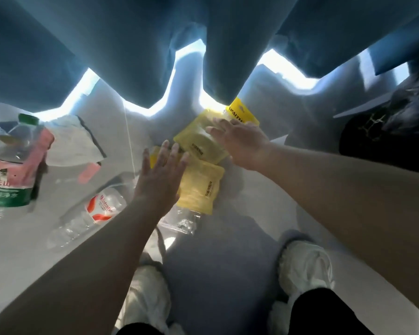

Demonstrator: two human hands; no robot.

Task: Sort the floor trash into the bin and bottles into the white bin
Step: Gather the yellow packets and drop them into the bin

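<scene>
Reaching down, you have both hands spread and released, grasping nothing: left hand and right hand over the flat yellow plastic pouches on the floor. The clear red-labelled plastic bottle and green-labelled plastic bottle lie unsorted at left. Most work evidently remains.

Pouches lie before the curtain; bottles left, perhaps a bag right.

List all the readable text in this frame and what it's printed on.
"AITH", partly cut off: yellow hang-tag packet.
"夫山" and "纯净水", partly hidden: green-label bottle.
Red-and-white bottle label: blurred.
Upper yellow pouch and lower yellow pouch: dark print, unreadable.
</scene>
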